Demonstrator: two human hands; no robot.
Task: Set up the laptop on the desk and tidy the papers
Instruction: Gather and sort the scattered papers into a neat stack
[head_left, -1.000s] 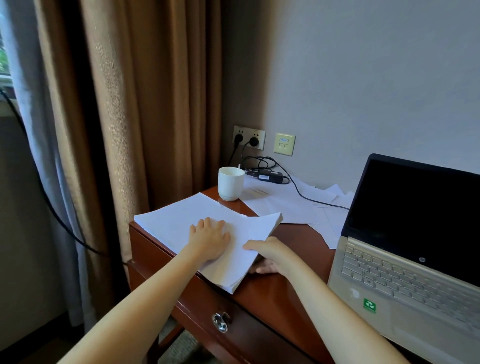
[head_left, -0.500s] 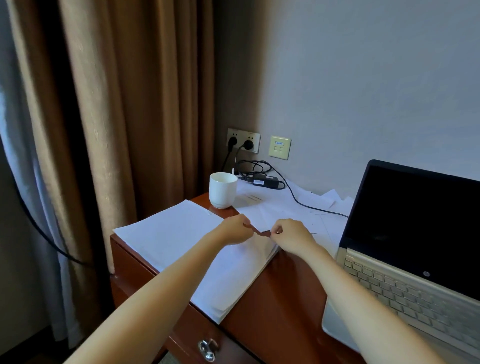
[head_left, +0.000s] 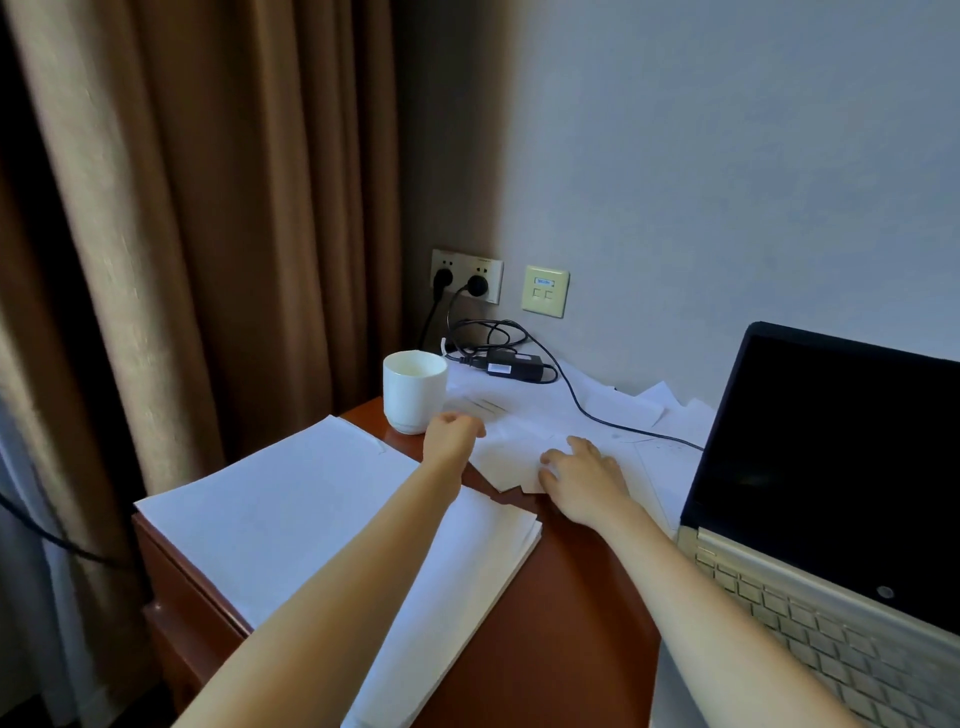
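Right hand (head_left: 582, 480) is lying flat on the loose sheets (head_left: 519, 460) at the back of the counter (head_left: 550, 613), fingers spread. It is gripping nothing and only pressing down, most likely to stop the paper sliding while it is being gathered.

Left hand (head_left: 453, 435) is sitting at the left edge of the same sheets with its fingers curled. The view is blurred here, so it cannot be told whether it is pinching a sheet or closing on nothing.

The white mug (head_left: 415, 389) is standing just beyond the left hand, close enough to be knocked during gathering.

A squared stack of paper (head_left: 311, 514) is lying under the left forearm, nearer the person than either hand. Its even edges suggest it is serving as the collection pile, with the loose sheets not yet added.

The laptop (head_left: 831, 467) is standing open just right of the right hand, screen dark. A cable (head_left: 575, 401) is running from the power brick (head_left: 511, 365), beyond both hands, across the loose sheets toward the laptop. Because it is lying on top of the paper, it is probably pinning the far sheets and will need lifting before they come free.
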